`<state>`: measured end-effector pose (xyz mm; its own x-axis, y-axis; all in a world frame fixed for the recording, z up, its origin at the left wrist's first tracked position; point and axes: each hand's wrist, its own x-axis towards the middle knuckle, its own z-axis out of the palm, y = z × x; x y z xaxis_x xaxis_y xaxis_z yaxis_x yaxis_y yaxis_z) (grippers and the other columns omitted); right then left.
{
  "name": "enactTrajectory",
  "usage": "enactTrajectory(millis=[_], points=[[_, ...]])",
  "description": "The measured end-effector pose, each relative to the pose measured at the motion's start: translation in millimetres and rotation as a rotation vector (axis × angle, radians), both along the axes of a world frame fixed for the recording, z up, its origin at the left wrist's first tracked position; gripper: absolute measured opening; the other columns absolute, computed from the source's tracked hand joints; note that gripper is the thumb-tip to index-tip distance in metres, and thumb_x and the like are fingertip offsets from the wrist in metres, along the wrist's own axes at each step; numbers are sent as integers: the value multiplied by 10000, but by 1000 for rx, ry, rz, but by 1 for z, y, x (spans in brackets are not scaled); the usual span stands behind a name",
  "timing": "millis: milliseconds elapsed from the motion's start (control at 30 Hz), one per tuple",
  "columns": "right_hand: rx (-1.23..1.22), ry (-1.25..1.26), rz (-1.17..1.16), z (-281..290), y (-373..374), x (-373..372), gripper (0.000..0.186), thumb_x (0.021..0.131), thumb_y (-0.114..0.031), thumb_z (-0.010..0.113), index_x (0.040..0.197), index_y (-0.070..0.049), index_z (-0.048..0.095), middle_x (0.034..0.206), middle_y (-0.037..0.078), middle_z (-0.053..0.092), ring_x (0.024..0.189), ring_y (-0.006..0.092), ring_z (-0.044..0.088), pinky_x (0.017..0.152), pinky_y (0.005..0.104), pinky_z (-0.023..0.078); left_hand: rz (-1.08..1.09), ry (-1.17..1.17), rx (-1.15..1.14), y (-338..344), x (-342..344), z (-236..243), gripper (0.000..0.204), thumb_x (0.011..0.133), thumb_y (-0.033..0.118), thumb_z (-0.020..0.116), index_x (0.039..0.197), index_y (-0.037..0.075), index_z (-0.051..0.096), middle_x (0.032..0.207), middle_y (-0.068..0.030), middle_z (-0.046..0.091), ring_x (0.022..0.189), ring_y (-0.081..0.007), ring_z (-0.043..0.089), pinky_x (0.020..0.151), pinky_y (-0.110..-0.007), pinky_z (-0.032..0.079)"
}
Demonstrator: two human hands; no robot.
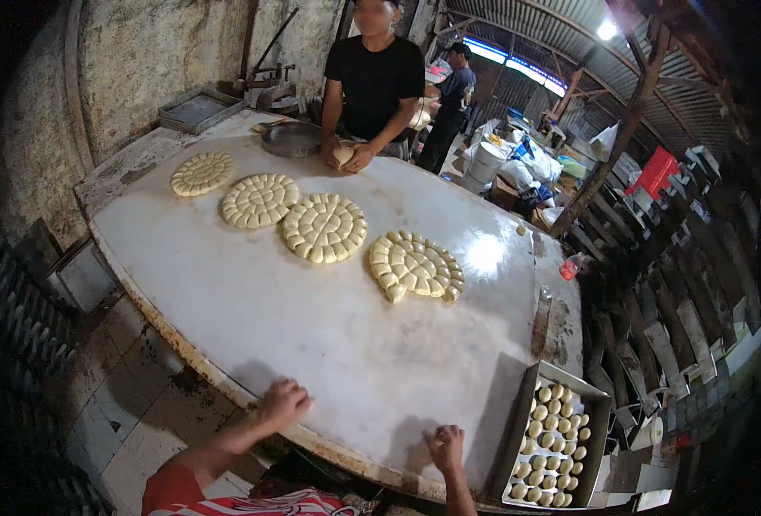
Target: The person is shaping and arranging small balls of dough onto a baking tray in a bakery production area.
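My left hand (286, 400) is over the table's front part, fingers curled; whatever is under them is hidden. My right hand (445, 444) has bent fingers near the front edge, left of a metal tray (598, 413) of small round dough balls (555, 443); its palm is hidden. Across the pale tabletop (294, 318) lie scored dough rounds (325, 228) in a diagonal row, cut into many pieces. The rightmost round (415, 267) has a few pieces pulled out at its front.
Opposite, a person in black (372, 86) holds dough (343, 155) beside a round pan (290, 140). Another person (449, 103) stands behind. An empty rectangular tray (200, 111) sits back left. A wooden post (621, 138), sacks (531, 163) and stacked metal trays (681, 284) crowd the right.
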<state>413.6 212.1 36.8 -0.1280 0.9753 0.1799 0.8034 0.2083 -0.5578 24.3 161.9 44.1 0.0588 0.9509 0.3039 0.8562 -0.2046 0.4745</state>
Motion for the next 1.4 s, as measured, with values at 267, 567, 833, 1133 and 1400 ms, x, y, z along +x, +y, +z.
enactTrajectory(millis=[267,567,833,1133,1400], points=[[75,-241,-241,-59,74,-81,228,817,-276,559,803,-52,596,875,142,600,901,342,522,821,482,373,-64,-187,16,116,45,-21,264,795,348,601,729,96,646,771,-108,633,779,-300,594,694,-438,477],[384,-447,-32,-31,-7,-29,95,799,-141,553,808,-47,558,862,158,537,874,361,477,780,507,356,-256,-4,-67,70,-1,-26,185,765,279,605,834,108,623,894,-93,541,920,-274,501,751,-476,399],[238,-99,2,-58,1,-106,97,781,-135,569,818,-45,572,886,168,549,891,371,479,775,507,361,-382,-97,-69,102,78,-35,167,759,252,592,786,91,622,831,-97,591,814,-299,549,747,-438,444],[138,-60,-250,-56,77,-25,148,817,-181,544,756,-48,566,810,137,563,817,329,483,731,440,378,-43,-52,65,149,34,-7,201,755,316,640,746,116,625,851,-66,574,858,-280,527,746,-420,424],[142,-440,143,-92,-8,59,129,739,-188,632,788,-85,574,810,91,544,825,285,487,729,426,382,3,32,-105,53,27,-30,146,744,258,635,715,116,613,855,-66,585,870,-287,541,772,-439,448]])
